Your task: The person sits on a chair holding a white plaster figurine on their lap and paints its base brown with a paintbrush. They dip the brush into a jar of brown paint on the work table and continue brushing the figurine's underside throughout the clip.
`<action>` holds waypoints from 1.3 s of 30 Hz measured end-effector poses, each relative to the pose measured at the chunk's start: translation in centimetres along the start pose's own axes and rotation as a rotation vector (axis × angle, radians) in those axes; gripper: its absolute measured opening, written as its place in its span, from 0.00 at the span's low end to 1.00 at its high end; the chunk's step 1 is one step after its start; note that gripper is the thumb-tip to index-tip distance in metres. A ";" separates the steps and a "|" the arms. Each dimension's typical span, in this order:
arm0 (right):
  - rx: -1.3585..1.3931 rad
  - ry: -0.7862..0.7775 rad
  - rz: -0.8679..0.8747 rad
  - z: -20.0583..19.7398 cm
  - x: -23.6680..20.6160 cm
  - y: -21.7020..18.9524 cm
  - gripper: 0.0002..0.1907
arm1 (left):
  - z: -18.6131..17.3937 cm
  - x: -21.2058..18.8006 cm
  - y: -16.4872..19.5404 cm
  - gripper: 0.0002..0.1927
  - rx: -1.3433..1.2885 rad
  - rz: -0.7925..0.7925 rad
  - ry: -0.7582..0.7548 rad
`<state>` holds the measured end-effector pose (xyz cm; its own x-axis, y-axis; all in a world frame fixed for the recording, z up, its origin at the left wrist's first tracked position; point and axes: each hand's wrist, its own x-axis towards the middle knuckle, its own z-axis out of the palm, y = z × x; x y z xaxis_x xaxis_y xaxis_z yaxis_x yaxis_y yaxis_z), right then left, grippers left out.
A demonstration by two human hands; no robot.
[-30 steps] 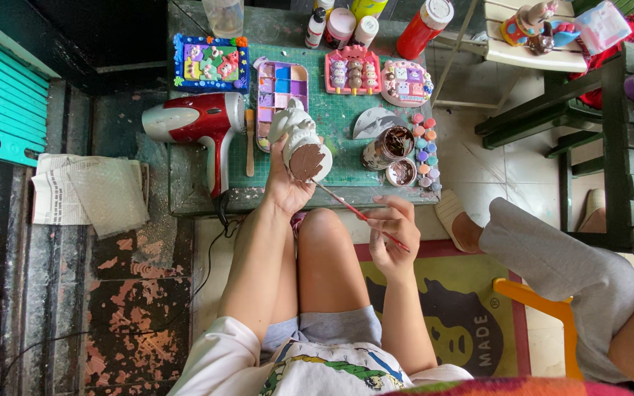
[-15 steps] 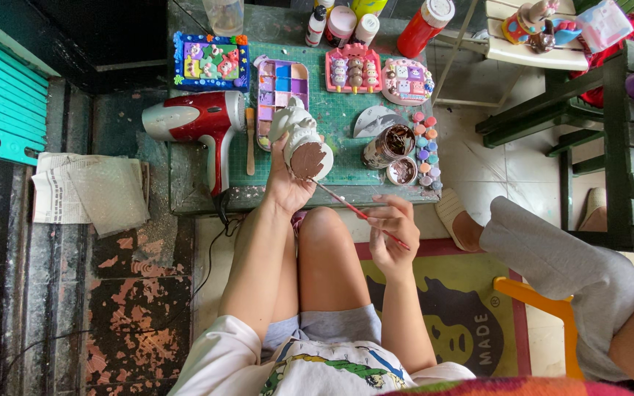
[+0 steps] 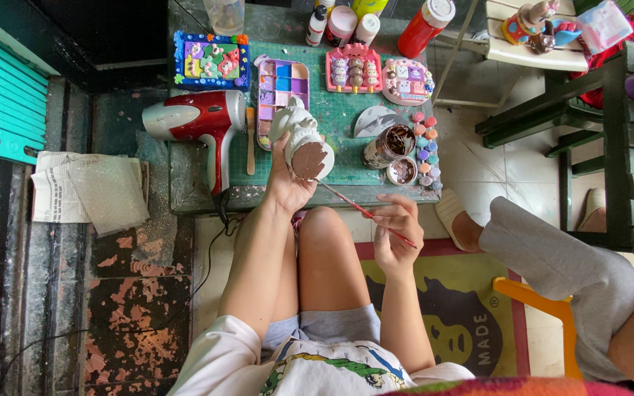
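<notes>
My left hand (image 3: pixel 286 183) grips a white plaster figurine (image 3: pixel 301 138), tipped so its round brown base faces me, above the front of the green cutting mat (image 3: pixel 346 158). My right hand (image 3: pixel 396 233) pinches a thin red paintbrush (image 3: pixel 365 213) over my knee; the brush tip points up-left and ends just below the figurine's base. A paint palette (image 3: pixel 282 92) with purple and blue wells lies on the mat behind the figurine.
A red and white hair dryer (image 3: pixel 201 125) lies on the low table's left. A brown-stained water cup (image 3: pixel 389 145), small paint pots (image 3: pixel 423 143), painted figures and bottles crowd the table. Another person's leg (image 3: pixel 552 253) and an orange chair edge are at right. Newspaper (image 3: pixel 86 194) lies on the floor at left.
</notes>
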<state>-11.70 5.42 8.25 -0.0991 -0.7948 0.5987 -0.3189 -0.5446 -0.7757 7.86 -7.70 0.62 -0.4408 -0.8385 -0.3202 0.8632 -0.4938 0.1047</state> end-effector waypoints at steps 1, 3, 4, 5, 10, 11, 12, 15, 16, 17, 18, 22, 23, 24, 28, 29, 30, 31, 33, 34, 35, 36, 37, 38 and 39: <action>0.003 -0.004 -0.006 0.0 0.0 0.0 0.03 | 0.0 0.0 0.1 0.27 -0.021 -0.012 -0.027; 0.007 -0.010 -0.018 0.2 0.1 -0.2 0.03 | 0.0 0.1 0.1 0.27 -0.031 -0.012 -0.042; -0.020 -0.029 -0.026 0.3 0.1 -0.3 0.04 | 0.1 0.1 0.1 0.27 -0.020 -0.004 -0.030; -0.047 -0.048 -0.035 0.3 0.1 -0.4 0.04 | 0.1 0.1 0.1 0.27 -0.008 0.004 -0.019; -0.034 -0.048 -0.029 0.5 0.2 -0.5 0.03 | 0.3 0.0 0.1 0.27 0.005 0.014 0.016; -0.061 -0.064 -0.042 0.5 0.2 -0.6 0.03 | 0.3 0.0 0.1 0.27 0.005 0.015 0.006; -0.087 -0.080 -0.056 0.5 0.2 -0.6 0.03 | 0.3 0.0 0.0 0.27 0.002 0.008 0.009; -0.021 -0.026 0.020 0.4 0.2 -0.6 0.02 | 0.3 0.0 0.1 0.27 0.006 0.007 0.020; -0.041 -0.040 0.000 0.4 0.2 -0.6 0.02 | 0.3 0.1 0.1 0.27 0.015 0.017 0.025; -0.062 -0.052 -0.021 0.4 0.2 -0.7 0.03 | 0.2 0.1 0.1 0.27 0.025 0.025 0.030; -0.084 -0.062 -0.042 0.4 0.2 -0.8 0.03 | 0.2 0.0 0.1 0.27 0.022 0.019 0.033; -0.070 -0.053 -0.013 0.3 0.3 -1.0 0.03 | 0.2 0.0 0.1 0.27 0.025 0.008 0.018; -0.066 -0.041 -0.015 0.2 0.4 -1.0 0.03 | 0.2 -0.1 0.1 0.27 0.026 0.009 0.010; -0.062 -0.028 -0.016 0.1 0.4 -1.1 0.04 | 0.2 0.0 0.1 0.27 0.028 0.011 0.018; -0.081 -0.040 -0.028 -0.1 0.4 -1.3 0.03 | 0.3 -0.1 0.1 0.27 0.024 -0.010 0.039; -0.072 -0.003 -0.018 -0.3 0.6 -1.2 0.03 | 0.3 -0.1 0.2 0.27 0.017 -0.017 0.042; -0.061 0.032 -0.007 -0.3 0.6 -1.2 0.03 | 0.4 -0.1 0.2 0.27 0.011 -0.015 0.038; -0.066 0.019 -0.022 -0.4 0.7 -1.2 0.03 | 0.4 -0.1 0.3 0.28 0.004 -0.014 0.035; -0.077 0.001 -0.048 -0.5 0.6 -1.3 0.03 | 0.4 -0.2 0.3 0.28 0.004 -0.018 0.040; -0.103 -0.001 -0.063 -0.5 0.5 -1.4 0.03 | 0.4 -0.2 0.3 0.28 0.009 -0.023 0.046; -0.130 -0.001 -0.078 -0.4 0.3 -1.5 0.03 | 0.4 -0.1 0.3 0.28 0.015 -0.028 0.052; -0.156 -0.004 -0.092 -0.4 0.2 -1.5 0.03 | 0.4 -0.2 0.2 0.28 0.009 -0.029 0.053; -0.119 0.015 -0.079 -0.5 0.1 -1.6 0.03 | 0.4 -0.2 0.2 0.28 0.003 -0.030 0.053; -0.080 0.032 -0.069 -0.7 0.1 -1.6 0.04 | 0.4 -0.2 0.2 0.28 -0.003 -0.028 0.052; -0.040 0.048 -0.056 -1.0 0.0 -1.6 0.04 | 0.4 -0.1 0.3 0.28 -0.001 -0.020 0.034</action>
<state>-12.09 6.55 9.68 -0.1242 -0.7490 0.6508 -0.3627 -0.5762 -0.7324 8.08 -7.84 1.03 -0.4494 -0.8202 -0.3539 0.8545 -0.5102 0.0975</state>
